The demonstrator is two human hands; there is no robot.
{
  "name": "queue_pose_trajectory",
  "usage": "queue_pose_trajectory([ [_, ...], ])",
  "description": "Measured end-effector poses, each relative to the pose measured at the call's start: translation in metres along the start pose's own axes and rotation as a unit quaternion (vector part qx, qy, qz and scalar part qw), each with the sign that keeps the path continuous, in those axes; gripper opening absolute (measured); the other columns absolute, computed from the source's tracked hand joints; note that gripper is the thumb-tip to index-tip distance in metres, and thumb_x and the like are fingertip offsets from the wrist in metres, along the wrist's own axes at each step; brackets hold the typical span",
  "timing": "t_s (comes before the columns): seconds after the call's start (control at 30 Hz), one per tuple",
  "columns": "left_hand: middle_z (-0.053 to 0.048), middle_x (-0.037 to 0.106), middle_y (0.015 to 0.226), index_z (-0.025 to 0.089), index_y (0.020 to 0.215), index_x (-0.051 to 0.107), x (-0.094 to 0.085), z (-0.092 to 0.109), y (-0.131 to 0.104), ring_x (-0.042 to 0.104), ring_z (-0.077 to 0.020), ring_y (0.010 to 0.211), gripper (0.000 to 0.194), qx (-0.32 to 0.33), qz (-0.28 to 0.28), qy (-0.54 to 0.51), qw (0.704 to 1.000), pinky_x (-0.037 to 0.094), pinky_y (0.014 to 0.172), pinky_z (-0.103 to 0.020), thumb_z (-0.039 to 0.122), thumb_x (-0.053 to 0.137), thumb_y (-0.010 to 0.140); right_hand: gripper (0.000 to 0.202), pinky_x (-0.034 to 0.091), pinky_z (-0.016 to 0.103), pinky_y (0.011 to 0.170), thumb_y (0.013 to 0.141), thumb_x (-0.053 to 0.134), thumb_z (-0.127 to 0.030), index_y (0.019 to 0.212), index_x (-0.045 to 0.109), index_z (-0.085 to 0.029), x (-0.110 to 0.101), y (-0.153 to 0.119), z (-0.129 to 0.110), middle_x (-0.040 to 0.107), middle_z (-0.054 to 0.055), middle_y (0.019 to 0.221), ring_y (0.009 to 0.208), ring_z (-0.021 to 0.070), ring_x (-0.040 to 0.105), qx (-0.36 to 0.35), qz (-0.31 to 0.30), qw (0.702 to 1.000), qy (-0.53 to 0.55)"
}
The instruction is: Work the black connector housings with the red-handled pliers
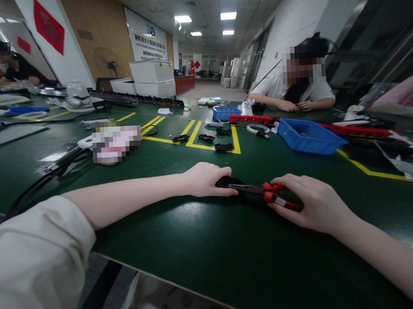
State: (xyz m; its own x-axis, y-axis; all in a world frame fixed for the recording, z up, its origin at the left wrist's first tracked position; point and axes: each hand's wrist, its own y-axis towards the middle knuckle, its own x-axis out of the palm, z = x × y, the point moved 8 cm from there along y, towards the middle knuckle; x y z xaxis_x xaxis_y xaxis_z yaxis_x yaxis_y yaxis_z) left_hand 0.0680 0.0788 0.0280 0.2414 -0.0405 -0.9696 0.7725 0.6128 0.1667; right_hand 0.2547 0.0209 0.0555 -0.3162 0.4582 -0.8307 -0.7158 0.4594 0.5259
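Note:
My left hand (209,179) is closed on a small black part (225,181), pinched between thumb and fingers just above the green table. In my right hand (307,200) is a pair of needle-nose pliers (269,192) with red and black handles. Their long jaws point left and reach the black part; whether they grip it I cannot tell. Past my hands, several similar black parts lie apart from each other: one (224,147) inside a yellow taped outline, another (180,138) to its left.
A blue bin (309,137) stands at right, beside red strips (251,119). A smaller blue basket (226,112) is farther back. Cables (60,169) and a blurred pink item (116,144) lie at left. Across the table, a person (296,83) sits with both hands on it.

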Motion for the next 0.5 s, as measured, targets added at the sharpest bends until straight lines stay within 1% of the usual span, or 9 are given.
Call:
queue_pose_trajectory([
  [0.13, -0.002, 0.069, 0.086, 0.019, 0.109, 0.061, 0.0016, -0.0016, 0.0004, 0.065, -0.0183, 0.074, 0.046, 0.011, 0.002, -0.021, 1.0, 0.037, 0.061, -0.026, 0.063, 0.055, 0.099, 0.032, 0.052, 0.033, 0.056, 0.092, 0.065, -0.047, 0.108, 0.065, -0.019, 0.0022, -0.0008, 0.004, 0.075, 0.008, 0.089, 0.067, 0.0206, 0.068, 0.02, -0.006, 1.0, 0.016],
  [0.2, -0.003, 0.072, 0.093, 0.02, 0.117, 0.061, 0.0025, -0.0023, 0.0005, 0.067, -0.0183, 0.079, 0.045, 0.019, 0.003, -0.039, 0.999, 0.04, 0.063, -0.025, 0.061, 0.057, 0.099, 0.034, 0.052, 0.034, 0.057, 0.092, 0.064, -0.049, 0.107, 0.066, -0.019, 0.0041, -0.0007, 0.0057, 0.074, 0.009, 0.088, 0.067, 0.0209, 0.068, 0.03, -0.017, 0.999, 0.015],
  [0.3, -0.004, 0.074, 0.105, 0.022, 0.132, 0.057, 0.003, -0.0018, 0.0003, 0.071, -0.0188, 0.089, 0.047, 0.034, 0.001, -0.062, 0.998, 0.044, 0.068, -0.025, 0.056, 0.06, 0.099, 0.034, 0.053, 0.033, 0.057, 0.093, 0.063, -0.049, 0.107, 0.066, -0.018, 0.0042, 0.0001, 0.0042, 0.074, 0.009, 0.088, 0.067, 0.0202, 0.069, 0.022, -0.016, 1.0, 0.001],
  [0.37, -0.004, 0.075, 0.108, 0.023, 0.132, 0.058, 0.0031, -0.001, 0.0003, 0.071, -0.0193, 0.092, 0.049, 0.042, -0.002, -0.062, 0.997, 0.044, 0.07, -0.025, 0.057, 0.063, 0.097, 0.034, 0.053, 0.031, 0.056, 0.093, 0.063, -0.048, 0.107, 0.065, -0.018, 0.0038, 0.0005, 0.0019, 0.074, 0.009, 0.088, 0.066, 0.0195, 0.069, 0.01, -0.013, 1.0, -0.007],
  [0.5, -0.004, 0.074, 0.102, 0.023, 0.125, 0.062, 0.0031, -0.0013, 0.001, 0.071, -0.0194, 0.09, 0.047, 0.033, -0.01, -0.039, 0.999, 0.043, 0.069, -0.025, 0.06, 0.062, 0.097, 0.034, 0.053, 0.032, 0.058, 0.093, 0.063, -0.048, 0.108, 0.065, -0.018, 0.0032, -0.0007, 0.0024, 0.074, 0.009, 0.089, 0.068, 0.0201, 0.069, 0.008, -0.012, 1.0, -0.007],
])
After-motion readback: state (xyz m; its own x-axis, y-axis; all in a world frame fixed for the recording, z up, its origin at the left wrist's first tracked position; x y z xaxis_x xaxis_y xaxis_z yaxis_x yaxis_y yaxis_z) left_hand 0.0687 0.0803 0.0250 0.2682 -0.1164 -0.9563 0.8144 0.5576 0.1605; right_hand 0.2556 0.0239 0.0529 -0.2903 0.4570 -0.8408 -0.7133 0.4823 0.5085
